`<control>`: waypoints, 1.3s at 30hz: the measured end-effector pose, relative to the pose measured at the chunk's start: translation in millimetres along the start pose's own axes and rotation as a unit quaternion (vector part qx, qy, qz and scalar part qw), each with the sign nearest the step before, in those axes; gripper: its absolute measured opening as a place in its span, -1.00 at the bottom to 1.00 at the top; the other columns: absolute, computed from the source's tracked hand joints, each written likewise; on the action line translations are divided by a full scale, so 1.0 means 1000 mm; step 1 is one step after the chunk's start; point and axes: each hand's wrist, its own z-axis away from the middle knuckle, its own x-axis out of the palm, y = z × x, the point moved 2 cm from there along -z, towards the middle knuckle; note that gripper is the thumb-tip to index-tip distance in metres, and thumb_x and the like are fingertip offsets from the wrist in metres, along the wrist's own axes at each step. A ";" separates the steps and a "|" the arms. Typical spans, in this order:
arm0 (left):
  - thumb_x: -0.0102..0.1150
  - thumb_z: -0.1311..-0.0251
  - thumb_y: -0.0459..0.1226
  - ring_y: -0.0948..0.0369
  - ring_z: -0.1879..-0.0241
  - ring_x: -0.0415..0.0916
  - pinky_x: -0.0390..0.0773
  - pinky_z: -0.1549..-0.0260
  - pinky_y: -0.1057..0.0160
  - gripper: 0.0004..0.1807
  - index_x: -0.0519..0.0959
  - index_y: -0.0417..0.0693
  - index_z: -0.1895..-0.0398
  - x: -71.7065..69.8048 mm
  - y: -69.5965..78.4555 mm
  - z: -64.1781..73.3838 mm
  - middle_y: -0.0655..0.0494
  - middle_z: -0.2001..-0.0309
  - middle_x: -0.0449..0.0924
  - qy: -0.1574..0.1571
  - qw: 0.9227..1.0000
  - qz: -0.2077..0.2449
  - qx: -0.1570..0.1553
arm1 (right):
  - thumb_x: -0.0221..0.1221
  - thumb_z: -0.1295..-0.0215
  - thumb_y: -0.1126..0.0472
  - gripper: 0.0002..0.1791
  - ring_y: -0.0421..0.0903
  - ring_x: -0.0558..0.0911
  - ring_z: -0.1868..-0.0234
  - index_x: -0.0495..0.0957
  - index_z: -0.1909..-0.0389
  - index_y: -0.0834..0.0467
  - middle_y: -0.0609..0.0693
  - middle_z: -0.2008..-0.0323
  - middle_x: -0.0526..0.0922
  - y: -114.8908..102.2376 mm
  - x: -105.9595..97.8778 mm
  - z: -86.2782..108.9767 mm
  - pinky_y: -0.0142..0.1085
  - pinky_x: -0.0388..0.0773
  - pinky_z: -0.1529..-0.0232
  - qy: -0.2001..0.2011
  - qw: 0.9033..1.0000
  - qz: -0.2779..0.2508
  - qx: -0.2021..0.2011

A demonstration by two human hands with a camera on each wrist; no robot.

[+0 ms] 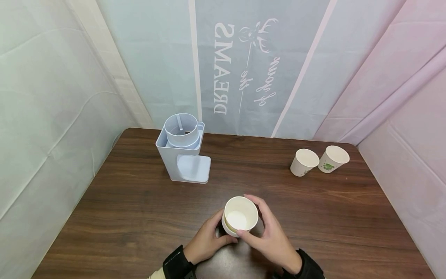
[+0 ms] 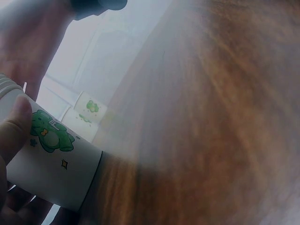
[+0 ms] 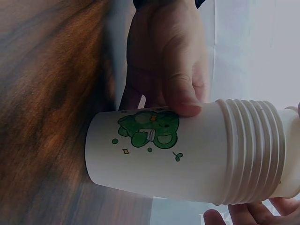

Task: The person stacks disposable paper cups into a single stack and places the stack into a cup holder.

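A stack of white paper cups (image 3: 206, 154) with a green cartoon bear on its side stands upright near the table's front edge. Several rims show close together in the right wrist view. My left hand (image 1: 207, 239) grips the stack, its thumb (image 3: 185, 101) lying along the outermost cup. Above the other rims, the topmost cup (image 1: 241, 214) sticks partly out of the stack. My right hand (image 1: 270, 232) holds that cup near its rim, thumb on the near side and fingers on the far side. Part of the left fingers is hidden behind the stack.
At the back left stands a pale blue plastic stand (image 1: 166, 159) with a round holder (image 1: 181, 139) on top and a low ledge (image 1: 196, 168). Two paper cups, one left (image 1: 300, 167) and one right (image 1: 329, 163), stand back right. Cloth curtains (image 1: 153, 58) surround the wooden table (image 1: 122, 209).
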 end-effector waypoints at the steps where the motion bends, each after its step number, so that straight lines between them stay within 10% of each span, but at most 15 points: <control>1: 0.50 -0.14 -0.16 0.13 -0.39 0.33 0.36 -0.38 0.09 -0.14 0.29 0.09 -0.51 0.000 0.000 0.000 0.13 -0.40 0.41 0.000 1.000 -0.001 0.001 | 0.48 -0.14 0.33 -0.12 0.02 0.54 -0.18 0.29 -0.45 0.00 -0.01 -0.27 0.51 0.000 0.000 0.000 -0.40 0.40 -0.21 0.000 1.000 0.000 0.000; 39: 0.47 -0.14 -0.04 0.14 -0.40 0.32 0.34 -0.39 0.07 -0.11 0.28 0.08 -0.52 0.000 0.000 -0.001 0.15 -0.41 0.39 0.003 1.000 0.003 -0.002 | 0.50 -0.15 0.24 -0.11 -0.03 0.51 -0.19 0.29 -0.47 -0.06 -0.06 -0.31 0.44 0.011 0.002 0.005 -0.28 0.51 -0.14 -0.008 0.999 0.043 0.009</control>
